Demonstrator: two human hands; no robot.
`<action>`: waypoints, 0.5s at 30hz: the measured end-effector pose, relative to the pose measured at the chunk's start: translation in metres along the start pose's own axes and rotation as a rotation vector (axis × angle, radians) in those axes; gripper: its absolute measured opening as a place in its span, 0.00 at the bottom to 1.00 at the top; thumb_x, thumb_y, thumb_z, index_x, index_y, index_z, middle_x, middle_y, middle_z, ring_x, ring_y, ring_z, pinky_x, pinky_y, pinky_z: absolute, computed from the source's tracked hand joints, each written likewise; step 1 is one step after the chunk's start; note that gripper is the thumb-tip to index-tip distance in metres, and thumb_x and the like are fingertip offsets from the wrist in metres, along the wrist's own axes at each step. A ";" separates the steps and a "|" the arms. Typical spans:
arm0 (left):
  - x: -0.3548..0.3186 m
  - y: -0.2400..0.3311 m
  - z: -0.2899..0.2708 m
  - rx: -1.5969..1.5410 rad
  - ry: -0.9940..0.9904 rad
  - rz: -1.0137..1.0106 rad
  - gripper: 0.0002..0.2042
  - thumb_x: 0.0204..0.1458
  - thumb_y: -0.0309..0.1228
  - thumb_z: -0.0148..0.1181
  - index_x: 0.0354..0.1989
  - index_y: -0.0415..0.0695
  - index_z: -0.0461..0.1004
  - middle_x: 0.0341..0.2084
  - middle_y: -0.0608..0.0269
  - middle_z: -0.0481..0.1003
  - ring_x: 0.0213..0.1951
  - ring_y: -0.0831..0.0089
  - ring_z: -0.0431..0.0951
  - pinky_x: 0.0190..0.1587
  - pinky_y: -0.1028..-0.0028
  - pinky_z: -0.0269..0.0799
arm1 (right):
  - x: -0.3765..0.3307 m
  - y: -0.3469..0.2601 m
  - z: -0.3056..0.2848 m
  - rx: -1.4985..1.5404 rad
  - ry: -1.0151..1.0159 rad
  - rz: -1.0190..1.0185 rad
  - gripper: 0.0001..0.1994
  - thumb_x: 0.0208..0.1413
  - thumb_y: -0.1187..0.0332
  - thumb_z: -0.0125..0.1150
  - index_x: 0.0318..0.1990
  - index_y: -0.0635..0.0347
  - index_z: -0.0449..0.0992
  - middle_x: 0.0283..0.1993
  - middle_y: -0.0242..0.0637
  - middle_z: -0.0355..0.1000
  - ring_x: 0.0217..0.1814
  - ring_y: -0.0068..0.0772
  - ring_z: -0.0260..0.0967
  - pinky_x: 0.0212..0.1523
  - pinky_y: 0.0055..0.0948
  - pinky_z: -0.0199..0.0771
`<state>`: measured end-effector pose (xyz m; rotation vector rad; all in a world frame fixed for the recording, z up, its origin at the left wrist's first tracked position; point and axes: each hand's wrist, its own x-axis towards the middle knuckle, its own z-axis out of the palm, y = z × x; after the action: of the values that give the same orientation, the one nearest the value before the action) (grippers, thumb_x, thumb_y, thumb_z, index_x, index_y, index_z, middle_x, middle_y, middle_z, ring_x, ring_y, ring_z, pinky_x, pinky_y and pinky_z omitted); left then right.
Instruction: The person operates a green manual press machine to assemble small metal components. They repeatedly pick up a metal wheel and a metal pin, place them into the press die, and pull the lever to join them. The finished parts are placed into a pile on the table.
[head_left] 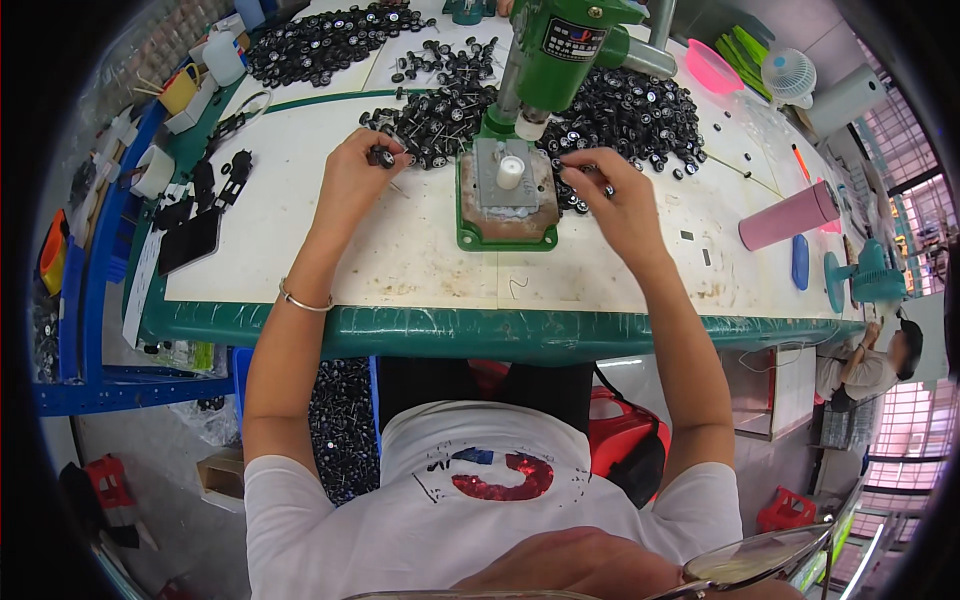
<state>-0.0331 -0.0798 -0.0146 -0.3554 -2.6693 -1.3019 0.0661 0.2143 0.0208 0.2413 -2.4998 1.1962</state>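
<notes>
My left hand [350,178] is closed on a small black wheel [381,156] with a thin metal axle, left of a green hand press [560,50]. On the press's base [484,240] sits a grey block [490,160] carrying a short white cylinder [510,172]; nothing lies on top of the cylinder. My right hand [630,208] is at the right side of the base, by the near edge of a pile of black wheels [640,115]. Its thumb and forefinger curl toward each other; what they pinch is too small to make out.
More wheels with axles [440,115] are heaped behind my left hand. A phone [189,242] and black plastic parts lie at the left. Right stand a pink tumbler [790,216] and a green fan [868,272]. A blue bin [343,430] of small parts is below the table. A person [870,370] sits far right.
</notes>
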 end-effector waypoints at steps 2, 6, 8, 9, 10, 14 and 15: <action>-0.001 0.010 -0.003 -0.239 -0.065 -0.184 0.09 0.47 0.30 0.68 0.35 0.40 0.78 0.22 0.67 0.76 0.24 0.83 0.76 0.21 0.81 0.66 | 0.011 -0.006 0.015 0.037 -0.014 -0.057 0.09 0.53 0.70 0.63 0.41 0.60 0.77 0.36 0.37 0.73 0.32 0.30 0.71 0.35 0.28 0.72; 0.002 0.007 -0.002 -0.347 -0.104 -0.188 0.10 0.48 0.28 0.67 0.38 0.40 0.78 0.21 0.67 0.77 0.24 0.84 0.77 0.19 0.83 0.65 | 0.019 -0.013 0.033 0.035 -0.077 -0.128 0.10 0.53 0.70 0.62 0.43 0.60 0.77 0.40 0.38 0.72 0.37 0.31 0.71 0.41 0.28 0.71; 0.002 0.004 0.001 -0.395 -0.096 -0.183 0.10 0.48 0.27 0.67 0.39 0.41 0.78 0.22 0.67 0.77 0.25 0.83 0.78 0.19 0.83 0.64 | 0.016 -0.006 0.039 0.126 -0.077 -0.078 0.11 0.54 0.69 0.61 0.45 0.59 0.78 0.41 0.36 0.71 0.39 0.28 0.71 0.42 0.26 0.70; 0.003 0.003 0.001 -0.380 -0.127 -0.174 0.10 0.48 0.27 0.67 0.39 0.41 0.78 0.22 0.67 0.77 0.25 0.83 0.78 0.19 0.83 0.64 | 0.015 -0.004 0.040 0.170 -0.078 -0.047 0.11 0.54 0.69 0.62 0.45 0.59 0.78 0.40 0.34 0.71 0.40 0.27 0.70 0.42 0.25 0.70; 0.004 0.003 0.000 -0.365 -0.160 -0.166 0.10 0.49 0.27 0.66 0.39 0.41 0.78 0.22 0.67 0.77 0.25 0.83 0.78 0.18 0.83 0.64 | 0.014 -0.004 0.041 0.214 -0.078 -0.015 0.12 0.54 0.70 0.62 0.46 0.58 0.78 0.40 0.33 0.71 0.40 0.26 0.70 0.42 0.24 0.70; 0.002 0.004 0.003 -0.386 -0.187 -0.186 0.09 0.48 0.27 0.67 0.39 0.43 0.78 0.23 0.68 0.77 0.25 0.83 0.78 0.18 0.83 0.62 | 0.012 -0.006 0.048 0.284 -0.117 0.066 0.13 0.52 0.71 0.64 0.47 0.57 0.78 0.40 0.30 0.71 0.40 0.22 0.68 0.42 0.22 0.69; 0.002 0.007 0.004 -0.396 -0.183 -0.197 0.09 0.48 0.28 0.67 0.38 0.43 0.78 0.23 0.68 0.77 0.24 0.83 0.78 0.18 0.83 0.62 | 0.013 -0.003 0.045 0.290 -0.126 0.087 0.13 0.52 0.71 0.64 0.47 0.56 0.79 0.40 0.30 0.70 0.40 0.22 0.68 0.42 0.22 0.69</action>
<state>-0.0329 -0.0722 -0.0118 -0.2722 -2.6299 -1.9551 0.0443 0.1780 0.0020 0.2921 -2.4556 1.6272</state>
